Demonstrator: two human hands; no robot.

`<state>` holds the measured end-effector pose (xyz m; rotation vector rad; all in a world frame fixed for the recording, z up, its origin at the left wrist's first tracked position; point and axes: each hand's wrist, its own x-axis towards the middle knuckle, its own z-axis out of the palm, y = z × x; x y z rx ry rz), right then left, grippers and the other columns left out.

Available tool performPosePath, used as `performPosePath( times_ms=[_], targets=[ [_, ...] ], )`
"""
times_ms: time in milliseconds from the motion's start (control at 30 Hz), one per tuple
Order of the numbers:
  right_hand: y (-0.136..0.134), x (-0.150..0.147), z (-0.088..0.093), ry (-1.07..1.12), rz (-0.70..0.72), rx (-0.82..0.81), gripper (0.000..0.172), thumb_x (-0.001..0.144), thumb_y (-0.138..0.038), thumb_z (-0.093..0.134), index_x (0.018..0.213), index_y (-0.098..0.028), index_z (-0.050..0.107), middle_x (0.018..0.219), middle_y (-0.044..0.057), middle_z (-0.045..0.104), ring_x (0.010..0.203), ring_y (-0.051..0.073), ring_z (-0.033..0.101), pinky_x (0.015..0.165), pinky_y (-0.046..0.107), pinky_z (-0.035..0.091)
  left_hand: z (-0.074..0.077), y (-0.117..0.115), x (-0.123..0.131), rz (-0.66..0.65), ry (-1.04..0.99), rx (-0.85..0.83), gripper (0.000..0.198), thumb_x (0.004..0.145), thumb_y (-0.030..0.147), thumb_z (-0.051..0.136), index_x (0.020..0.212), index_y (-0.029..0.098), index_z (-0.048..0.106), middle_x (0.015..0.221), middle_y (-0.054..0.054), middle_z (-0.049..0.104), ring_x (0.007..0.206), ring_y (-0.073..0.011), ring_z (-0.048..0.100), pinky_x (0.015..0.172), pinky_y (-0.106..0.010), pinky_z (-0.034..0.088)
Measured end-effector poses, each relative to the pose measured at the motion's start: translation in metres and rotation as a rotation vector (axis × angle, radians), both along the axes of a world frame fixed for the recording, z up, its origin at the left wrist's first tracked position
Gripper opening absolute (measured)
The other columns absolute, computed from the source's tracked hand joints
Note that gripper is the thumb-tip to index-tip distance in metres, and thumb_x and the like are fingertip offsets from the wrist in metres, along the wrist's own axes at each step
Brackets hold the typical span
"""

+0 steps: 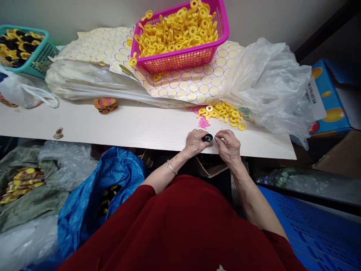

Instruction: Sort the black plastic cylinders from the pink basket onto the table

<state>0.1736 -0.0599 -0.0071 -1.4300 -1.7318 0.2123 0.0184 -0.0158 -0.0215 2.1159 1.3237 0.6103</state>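
Note:
My left hand [195, 142] is wrapped round a small black cylinder [207, 138] with coloured bits showing in its round end. Just to its right, my right hand [229, 146] has thumb and forefinger pinched together close to that end; whatever is between the fingertips is too small to make out. Beyond both hands lies a small heap of yellow ring-shaped pieces with short tabs [225, 113] on the white table [158, 130]. Beside it are tiny pink pieces [203, 122].
A pink basket [180, 62] of yellow ring pieces stands at the back on sticker sheets [194, 84]. Crumpled clear plastic [270, 79] and a blue box [332, 101] are at right. A teal basket [42, 56] stands far left. Below the table's front edge sits a blue sack [113, 169].

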Motion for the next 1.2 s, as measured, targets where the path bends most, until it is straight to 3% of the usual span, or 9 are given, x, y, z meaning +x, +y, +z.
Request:
performPosePath(
  times_ms=[167,467,700,867,1000,1067,1200],
  targets=[
    [0.009,-0.009,0.006,-0.139,0.070,-0.077,0.014,0.087,-0.021,0.054,0.080,-0.024,0.066,0.089,0.006,0.067,0.084,0.023,0.057,0.076,0.039,0.047,-0.001,-0.001,0.000,-0.009,0.010,0.017,0.015,0.078,0.035,0.070,0.087,0.024,0.069,0.093,0.000,0.069,0.093,-0.0198,0.057,0.080,-0.033,0.041],
    [0.013,-0.013,0.005,-0.278,0.062,-0.095,0.020,0.089,-0.018,0.050,0.081,-0.022,0.068,0.087,0.007,0.065,0.081,0.023,0.053,0.075,0.039,0.045,0.000,-0.002,-0.002,-0.012,0.008,0.009,0.012,0.077,0.028,0.067,0.088,0.024,0.069,0.092,0.000,0.069,0.092,-0.0200,0.057,0.079,-0.034,0.041],
    [0.010,-0.026,0.020,-0.604,0.093,-0.066,0.021,0.085,-0.010,0.049,0.081,-0.018,0.069,0.084,0.011,0.064,0.083,0.026,0.047,0.068,0.038,0.036,0.003,-0.001,-0.003,0.012,-0.007,0.013,0.014,0.076,0.022,0.064,0.089,0.024,0.070,0.089,-0.001,0.070,0.087,-0.0195,0.057,0.077,-0.033,0.041],
    [0.010,-0.025,0.021,-0.587,0.105,-0.074,0.022,0.086,-0.010,0.049,0.086,-0.019,0.069,0.087,0.011,0.065,0.084,0.025,0.048,0.070,0.037,0.039,0.002,-0.001,-0.002,0.012,-0.023,0.028,0.016,0.075,0.022,0.067,0.090,0.024,0.071,0.090,-0.001,0.071,0.087,-0.0196,0.058,0.077,-0.033,0.042],
    [0.017,0.002,0.009,-0.286,0.145,-0.082,0.015,0.089,-0.022,0.053,0.089,-0.023,0.068,0.091,0.007,0.066,0.086,0.022,0.055,0.075,0.036,0.047,0.002,0.000,-0.001,0.015,-0.035,0.018,0.015,0.075,0.030,0.072,0.088,0.024,0.071,0.090,0.000,0.071,0.087,-0.0191,0.058,0.078,-0.032,0.042],
    [0.023,0.026,-0.001,-0.095,0.051,-0.082,0.013,0.087,-0.028,0.055,0.090,-0.024,0.067,0.094,0.007,0.065,0.088,0.023,0.057,0.076,0.038,0.049,0.001,0.001,0.000,0.014,-0.040,0.003,0.019,0.072,0.034,0.077,0.087,0.024,0.071,0.091,0.000,0.072,0.087,-0.0189,0.059,0.079,-0.032,0.043],
    [0.033,0.076,-0.023,-0.089,-0.434,-0.076,0.018,0.081,-0.036,0.058,0.087,-0.020,0.066,0.099,0.013,0.061,0.093,0.029,0.053,0.082,0.047,0.046,-0.001,0.002,0.000,0.023,-0.035,-0.013,0.026,0.067,0.034,0.082,0.089,0.024,0.072,0.093,0.001,0.072,0.090,-0.0201,0.060,0.079,-0.033,0.043]
  ],
)
